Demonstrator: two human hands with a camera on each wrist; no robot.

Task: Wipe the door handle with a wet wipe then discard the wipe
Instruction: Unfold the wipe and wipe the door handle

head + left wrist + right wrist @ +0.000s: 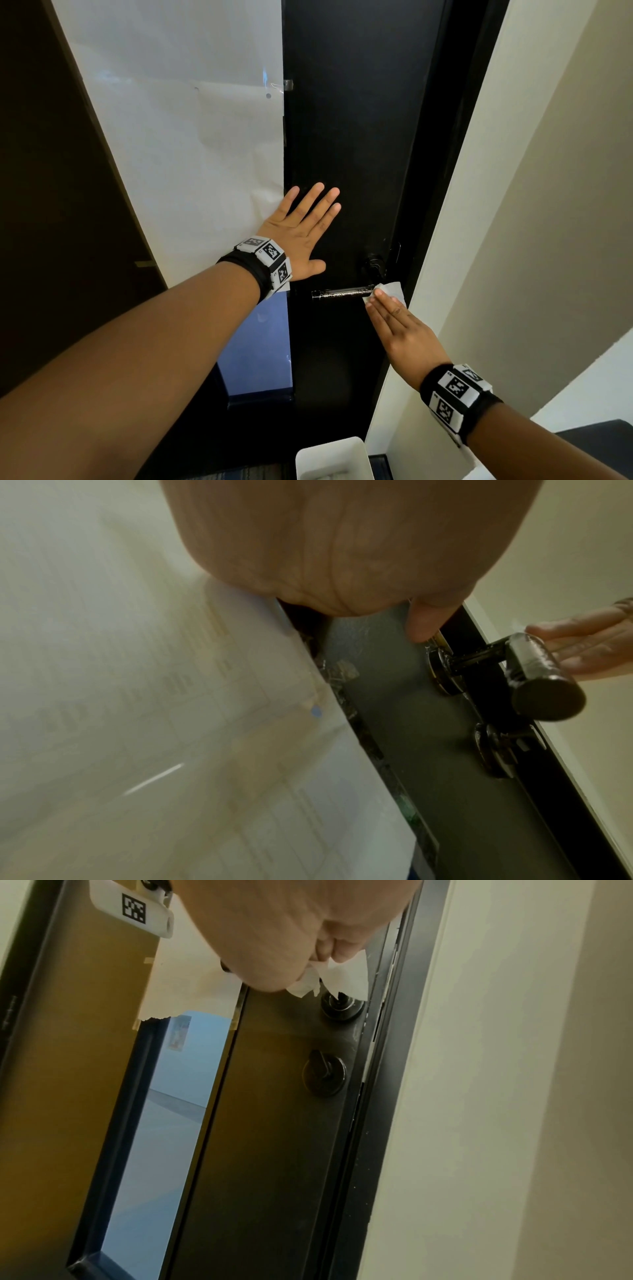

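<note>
White, crumpled wet wipe (388,291) covers the right end of the black cylindrical metal door handle (340,294), held there by the right hand (399,329) with straight fingers over it and the thumb pinching beneath. At ten o'clock from the handle, the left hand (301,233) lies flat, fingers spread, on the black door (356,130). A white rectangular bin (334,459) sits at six o'clock.

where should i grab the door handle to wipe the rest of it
Wrap the wet wipe around the door handle bar from the front, mid-length. The horizontal round bar stands off the door on a stem, leaving finger room behind.
</note>
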